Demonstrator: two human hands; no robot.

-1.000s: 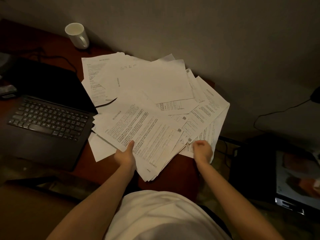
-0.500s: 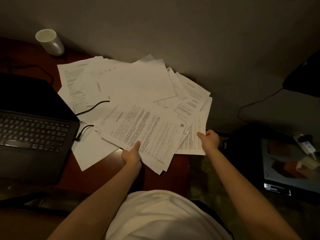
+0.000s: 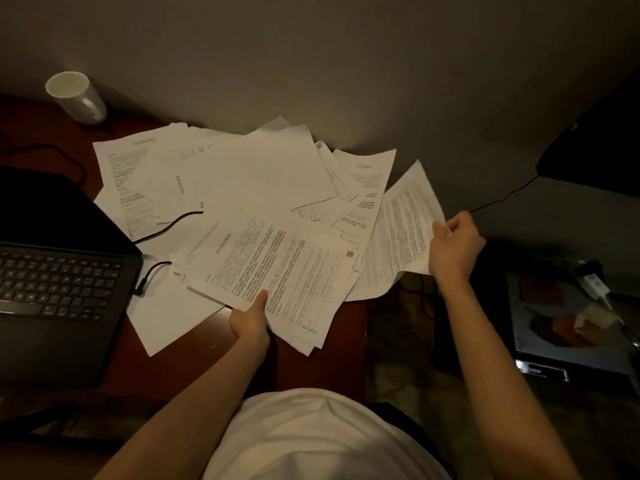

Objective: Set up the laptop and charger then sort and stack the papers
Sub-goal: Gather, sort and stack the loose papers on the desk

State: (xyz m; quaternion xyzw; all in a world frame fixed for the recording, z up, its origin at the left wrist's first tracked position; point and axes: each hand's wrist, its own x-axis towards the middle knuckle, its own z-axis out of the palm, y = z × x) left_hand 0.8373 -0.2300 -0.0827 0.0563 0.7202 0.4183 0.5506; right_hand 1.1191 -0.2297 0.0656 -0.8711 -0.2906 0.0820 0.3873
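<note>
Fingers of the right hand (image 3: 455, 247) pinch one printed sheet (image 3: 398, 233) at three o'clock; the left hand (image 3: 251, 322) grips a paper stack (image 3: 277, 271). Loose papers (image 3: 242, 168) bury a black cable (image 3: 173, 223) beside the laptop (image 3: 52, 289); a white mug (image 3: 76, 97) stands at eleven.

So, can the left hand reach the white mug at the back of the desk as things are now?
Probably not right away. The left hand is gripping a bundle of papers, and the mug stands far back beside the wall, past the open laptop. Nothing blocks the way above the loose sheets, once the hand is free.
</note>
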